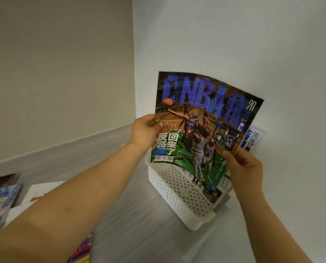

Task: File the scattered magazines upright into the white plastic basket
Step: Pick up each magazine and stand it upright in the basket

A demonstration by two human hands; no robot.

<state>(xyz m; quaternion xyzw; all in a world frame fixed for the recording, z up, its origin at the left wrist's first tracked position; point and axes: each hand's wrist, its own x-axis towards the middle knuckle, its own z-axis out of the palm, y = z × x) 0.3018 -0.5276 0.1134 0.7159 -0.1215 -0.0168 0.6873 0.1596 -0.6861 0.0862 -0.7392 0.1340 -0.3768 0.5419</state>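
I am watching left grip point(146, 130) and right grip point(243, 166) pinching the NBA magazine point(202, 114) over the white basket point(177, 192), mostly hiding a second magazine point(253, 139).

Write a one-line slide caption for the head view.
Left hand and right hand hold an NBA magazine upright at the white plastic basket, another magazine standing behind it.
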